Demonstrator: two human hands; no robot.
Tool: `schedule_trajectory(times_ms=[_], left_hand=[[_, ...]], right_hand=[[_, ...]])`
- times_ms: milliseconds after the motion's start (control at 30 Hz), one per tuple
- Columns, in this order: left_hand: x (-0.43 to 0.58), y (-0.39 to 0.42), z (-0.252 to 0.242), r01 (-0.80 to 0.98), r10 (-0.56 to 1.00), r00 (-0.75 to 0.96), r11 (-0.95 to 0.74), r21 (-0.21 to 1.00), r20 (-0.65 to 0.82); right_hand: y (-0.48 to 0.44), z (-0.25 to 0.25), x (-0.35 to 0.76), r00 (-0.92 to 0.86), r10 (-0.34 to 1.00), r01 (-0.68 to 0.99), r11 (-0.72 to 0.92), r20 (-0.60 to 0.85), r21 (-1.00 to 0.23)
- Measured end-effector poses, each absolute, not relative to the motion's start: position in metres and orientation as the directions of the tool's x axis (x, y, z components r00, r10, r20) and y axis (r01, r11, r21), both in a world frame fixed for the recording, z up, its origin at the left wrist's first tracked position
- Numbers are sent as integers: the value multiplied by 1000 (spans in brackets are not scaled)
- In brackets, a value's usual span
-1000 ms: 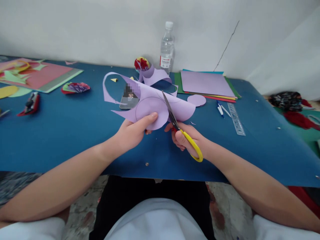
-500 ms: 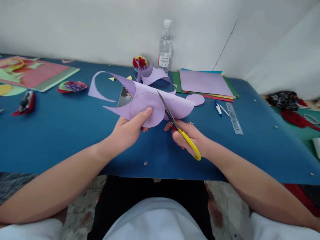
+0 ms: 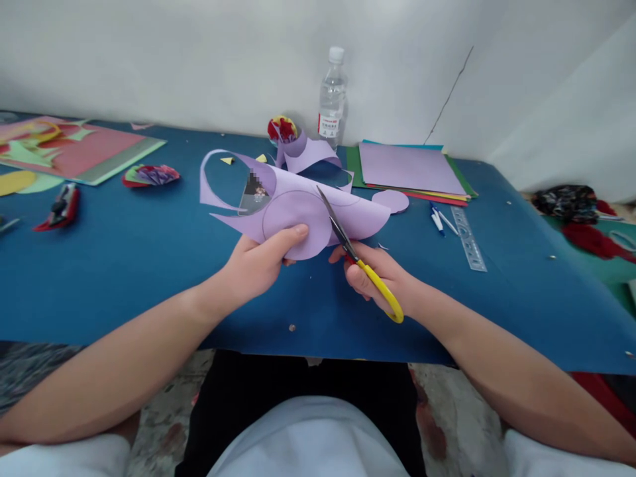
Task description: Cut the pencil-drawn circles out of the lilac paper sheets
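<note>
Since the earlier frame, the lilac paper sheet (image 3: 318,209) has swung slightly; its curled strip now lies nearer the centre. It is held above the blue surface (image 3: 149,265), in front of the person. Left hand (image 3: 261,262) is clamped on the near edge, thumb pressed on the pencilled circle. Right hand (image 3: 372,271) is closed through the yellow handles of the scissors (image 3: 348,248), blades partway into the sheet along the drawn line. Step in hand: cutting out the circle, apparently about half complete. Next move likely requires rotating the sheet into the blades. Behind: water bottle (image 3: 332,99), coloured paper stack (image 3: 410,169), ruler (image 3: 468,237).
</note>
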State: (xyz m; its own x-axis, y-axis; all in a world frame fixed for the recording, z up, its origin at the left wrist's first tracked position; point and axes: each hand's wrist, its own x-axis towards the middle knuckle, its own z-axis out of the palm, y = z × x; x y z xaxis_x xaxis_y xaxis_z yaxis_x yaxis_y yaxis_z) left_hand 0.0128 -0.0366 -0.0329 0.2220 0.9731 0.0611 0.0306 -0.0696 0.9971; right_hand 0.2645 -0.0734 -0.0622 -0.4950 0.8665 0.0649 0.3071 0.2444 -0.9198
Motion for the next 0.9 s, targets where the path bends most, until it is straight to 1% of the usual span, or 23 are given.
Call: schedule_trajectory(times_ms=[300, 500, 767, 900], left_hand=[[13, -36, -33, 60, 975, 223, -15, 998, 1], [14, -37, -30, 66, 972, 233, -25, 998, 9], [15, -39, -20, 147, 978, 207, -52, 988, 21], [13, -42, -21, 265, 966, 257, -89, 960, 19]], right_hand=[[-70, -71, 267, -502, 861, 275, 246, 80, -930], [-68, -75, 266, -511, 856, 247, 241, 85, -938], [-68, -75, 266, -494, 864, 247, 247, 98, -937], [-69, -72, 266, -483, 872, 283, 238, 77, -929]])
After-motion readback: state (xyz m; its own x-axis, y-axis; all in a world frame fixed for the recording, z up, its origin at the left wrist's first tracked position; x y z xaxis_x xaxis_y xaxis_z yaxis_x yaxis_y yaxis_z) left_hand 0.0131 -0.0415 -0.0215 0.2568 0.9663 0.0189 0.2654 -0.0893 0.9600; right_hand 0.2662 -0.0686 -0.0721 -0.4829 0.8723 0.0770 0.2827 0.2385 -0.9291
